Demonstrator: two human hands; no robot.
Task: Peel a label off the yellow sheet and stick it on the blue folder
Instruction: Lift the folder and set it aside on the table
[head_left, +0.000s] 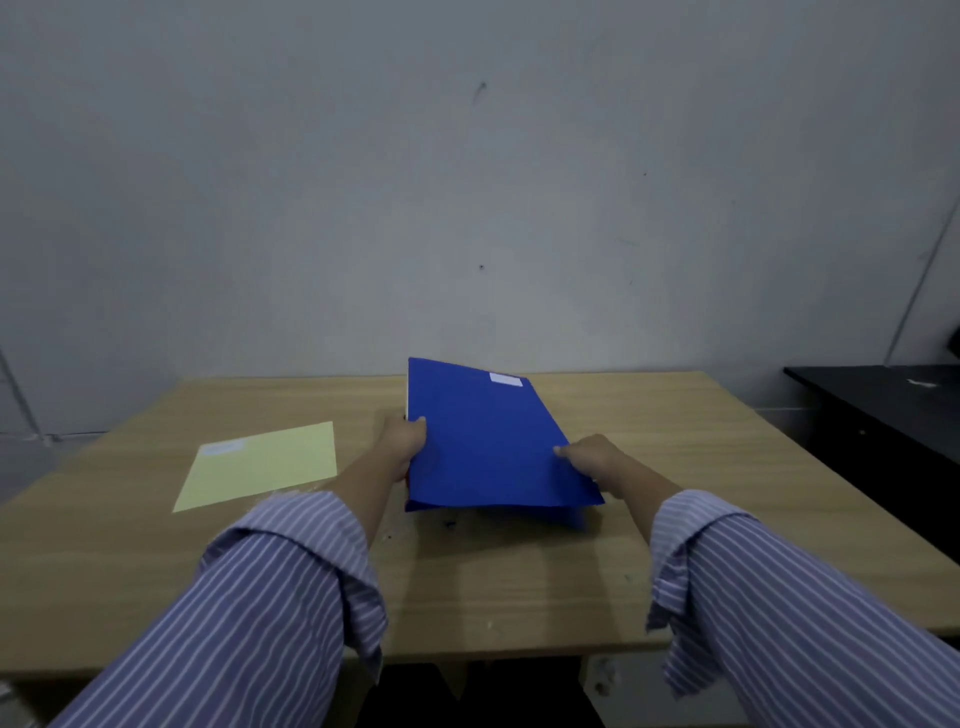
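The blue folder (488, 441) is held tilted above the middle of the wooden table (519, 582), its far end raised. A white label (505, 379) is stuck near its far right corner. My left hand (405, 441) grips the folder's left edge. My right hand (592, 457) grips its right edge, thumb on top. The yellow sheet (265, 465) lies flat on the table to the left, with a pale label (222, 448) near its far left corner.
A grey wall rises right behind the table's far edge. A black desk (878, 410) stands to the right of the table. A few small dark specks (450, 522) lie on the table under the folder's near edge.
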